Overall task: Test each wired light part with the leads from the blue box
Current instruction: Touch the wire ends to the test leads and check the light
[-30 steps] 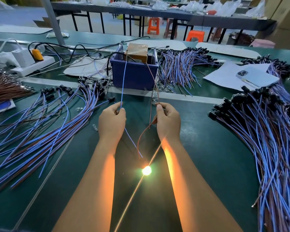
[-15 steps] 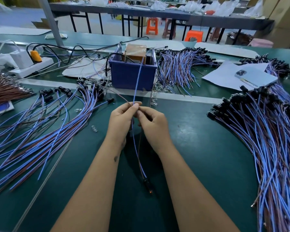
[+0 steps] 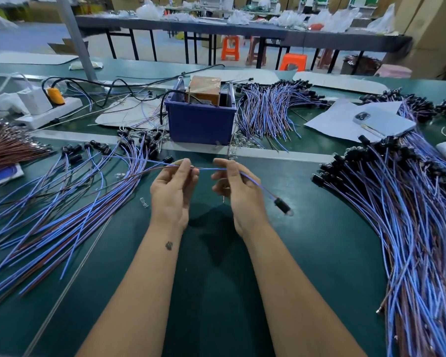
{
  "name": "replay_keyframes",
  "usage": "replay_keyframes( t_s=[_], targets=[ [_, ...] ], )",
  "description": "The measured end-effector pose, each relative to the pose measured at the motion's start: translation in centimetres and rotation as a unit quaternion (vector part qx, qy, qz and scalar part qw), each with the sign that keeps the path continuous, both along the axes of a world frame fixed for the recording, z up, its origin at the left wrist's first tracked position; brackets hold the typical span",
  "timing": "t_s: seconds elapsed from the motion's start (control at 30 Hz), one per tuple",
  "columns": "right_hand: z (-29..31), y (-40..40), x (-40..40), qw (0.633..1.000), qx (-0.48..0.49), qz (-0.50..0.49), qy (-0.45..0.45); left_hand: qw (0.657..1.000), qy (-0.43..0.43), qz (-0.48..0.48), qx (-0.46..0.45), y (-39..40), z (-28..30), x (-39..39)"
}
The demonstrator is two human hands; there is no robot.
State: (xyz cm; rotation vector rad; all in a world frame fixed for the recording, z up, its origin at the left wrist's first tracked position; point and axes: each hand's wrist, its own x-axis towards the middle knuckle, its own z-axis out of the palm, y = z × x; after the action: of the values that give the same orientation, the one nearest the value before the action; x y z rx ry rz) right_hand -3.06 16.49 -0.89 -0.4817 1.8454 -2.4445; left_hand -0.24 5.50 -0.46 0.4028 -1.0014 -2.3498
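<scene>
We see the left hand (image 3: 171, 189) and the right hand (image 3: 236, 189) a little apart above the green table (image 3: 307, 240), both pinching one wired light part (image 3: 282, 205). Its wires stretch between the fingers; its dark bulb end hangs right of the right hand. The blue box (image 3: 200, 121) stands farther away, in the middle.

Forearms cut off by the bottom edge. Right-hand wire pile (image 3: 412, 228) cut off by the right and bottom edges; left-hand pile (image 3: 52, 217) cut off by the left edge. Brown wire bundle (image 3: 8, 145) cut off at left. Lamp end (image 3: 283, 206) of the held wire blurred; lit or unlit not discernible. Blue box (image 3: 200, 123) interior mostly hidden by its front wall. Lead tips too small to resolve.
</scene>
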Motion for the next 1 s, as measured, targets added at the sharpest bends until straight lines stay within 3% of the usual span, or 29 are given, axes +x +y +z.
replay_keyframes(
  t_s=[0.07,0.13,0.2,0.27,0.33,0.4,0.47,0.6,0.67,0.7,0.73,0.9,1.0],
  targets=[
    [0.5,1.3,-0.4,0.998,-0.042,-0.028,-0.048,0.986,0.000,-0.009,-0.168,1.9,-0.1,0.9],
    [1.5,3.7,-1.3,0.992,-0.083,-0.053,-0.074,0.942,0.016,-0.044,-0.331,4.3,-0.2,1.6],
    [2.9,6.9,-2.3,0.991,-0.072,-0.082,-0.081,0.898,0.051,-0.080,-0.429,7.0,-0.2,1.6],
    [4.3,10.4,-3.3,0.989,0.004,-0.133,-0.072,0.863,0.088,-0.136,-0.478,10.4,0.2,1.3],
    [5.7,14.1,-4.3,0.965,0.165,-0.199,-0.033,0.833,0.113,-0.204,-0.502,14.2,0.8,0.9],
    [6.9,17.7,-4.9,0.899,0.357,-0.253,0.022,0.810,0.118,-0.259,-0.513,17.8,1.4,0.9],
    [7.6,21.2,-5.1,0.823,0.491,-0.281,0.047,0.788,0.108,-0.306,-0.523,20.4,1.8,0.9],
    [7.2,25.5,-4.6,0.689,0.662,-0.295,0.003,0.768,0.089,-0.341,-0.534,21.6,1.6,1.1],
    [6.4,25.8,-4.3,0.602,0.740,-0.300,-0.008,0.777,0.073,-0.327,-0.533,20.7,1.0,1.3],
    [6.1,25.3,-4.1,0.579,0.752,-0.314,0.002,0.783,0.056,-0.315,-0.534,19.9,0.7,1.3],
    [5.8,24.3,-4.0,0.575,0.748,-0.329,0.026,0.789,0.037,-0.299,-0.535,19.0,0.4,1.2],
    [3.9,14.5,-3.3,0.643,0.691,-0.288,0.161,0.849,-0.074,-0.143,-0.503,11.5,-0.5,0.5],
    [2.6,7.3,-2.6,0.689,0.661,-0.209,0.209,0.844,-0.138,-0.064,-0.515,5.9,-0.4,0.9]
  ],
)
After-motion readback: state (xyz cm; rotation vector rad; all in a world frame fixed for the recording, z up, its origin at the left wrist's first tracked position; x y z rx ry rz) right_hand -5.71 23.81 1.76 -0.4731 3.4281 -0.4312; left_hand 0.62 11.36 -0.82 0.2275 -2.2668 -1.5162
